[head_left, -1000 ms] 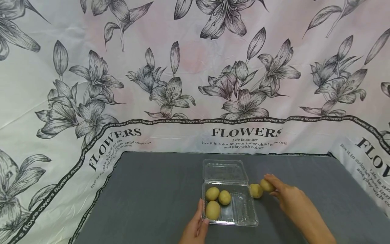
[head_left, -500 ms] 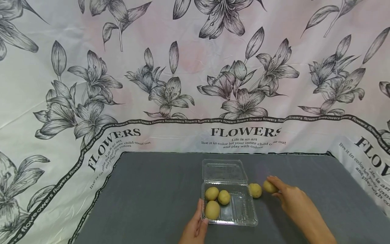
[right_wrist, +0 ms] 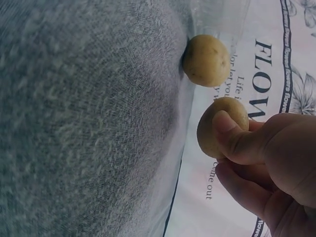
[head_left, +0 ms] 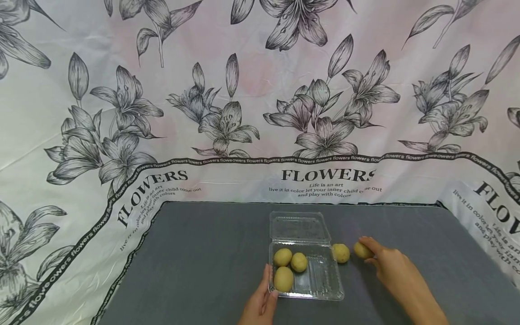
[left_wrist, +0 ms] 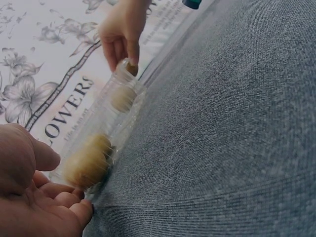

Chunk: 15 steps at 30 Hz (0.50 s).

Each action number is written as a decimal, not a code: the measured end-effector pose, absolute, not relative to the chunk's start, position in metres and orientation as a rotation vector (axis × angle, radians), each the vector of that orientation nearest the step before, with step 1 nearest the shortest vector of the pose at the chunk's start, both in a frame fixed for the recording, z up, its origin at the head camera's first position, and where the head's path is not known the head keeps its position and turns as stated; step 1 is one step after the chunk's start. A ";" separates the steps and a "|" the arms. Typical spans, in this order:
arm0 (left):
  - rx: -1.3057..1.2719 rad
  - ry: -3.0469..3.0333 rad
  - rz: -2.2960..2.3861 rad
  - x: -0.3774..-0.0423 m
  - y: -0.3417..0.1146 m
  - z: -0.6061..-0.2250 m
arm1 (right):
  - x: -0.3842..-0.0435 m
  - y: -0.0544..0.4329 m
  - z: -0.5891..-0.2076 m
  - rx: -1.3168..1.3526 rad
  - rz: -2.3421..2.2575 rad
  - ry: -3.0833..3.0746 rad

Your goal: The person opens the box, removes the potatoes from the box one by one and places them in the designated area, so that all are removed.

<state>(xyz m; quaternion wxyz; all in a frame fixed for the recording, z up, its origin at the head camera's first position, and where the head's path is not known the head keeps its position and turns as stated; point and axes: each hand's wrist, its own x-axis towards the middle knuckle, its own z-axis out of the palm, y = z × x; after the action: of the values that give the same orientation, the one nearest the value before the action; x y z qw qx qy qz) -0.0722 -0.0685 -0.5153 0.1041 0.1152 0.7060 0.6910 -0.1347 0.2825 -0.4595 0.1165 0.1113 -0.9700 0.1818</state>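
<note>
A clear plastic clamshell container (head_left: 321, 282) lies on the table with its lid (head_left: 299, 225) folded back. Three potatoes (head_left: 283, 279) sit in its left half. My left hand (head_left: 261, 300) grips the container's near left corner, thumb at the front edge and fingers along the side. To the right, my right hand (head_left: 392, 266) pinches a potato (right_wrist: 210, 133) between thumb and fingers. Another potato (head_left: 341, 253) rests on the table against the container's right side, just left of the held one. In the left wrist view, the potatoes (left_wrist: 86, 168) show through the clear wall.
A dark grey cloth (head_left: 203, 262) covers the table. Behind it hangs a white sheet (head_left: 227, 180) printed with flowers and lettering. A small dark green object (left_wrist: 191, 4) shows at the top of the left wrist view.
My right hand has moved slightly right and down with its potato, widening the gap to the potato beside the container. The left hand and container have stayed in place.
</note>
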 end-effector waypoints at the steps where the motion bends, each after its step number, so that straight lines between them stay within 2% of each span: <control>1: 0.340 2.085 2.034 -0.072 -0.069 -0.515 | -0.135 0.283 -0.460 0.327 0.532 -2.838; 15: 0.338 2.094 2.037 -0.073 -0.069 -0.516 | -0.143 0.283 -0.463 0.318 0.507 -2.920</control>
<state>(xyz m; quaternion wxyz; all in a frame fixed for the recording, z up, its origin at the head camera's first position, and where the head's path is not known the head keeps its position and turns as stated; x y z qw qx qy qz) -0.0731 -0.0691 -0.5159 0.1000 0.1142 0.7085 0.6892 -0.1433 0.2830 -0.4628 0.0801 0.1063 -0.9765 0.1696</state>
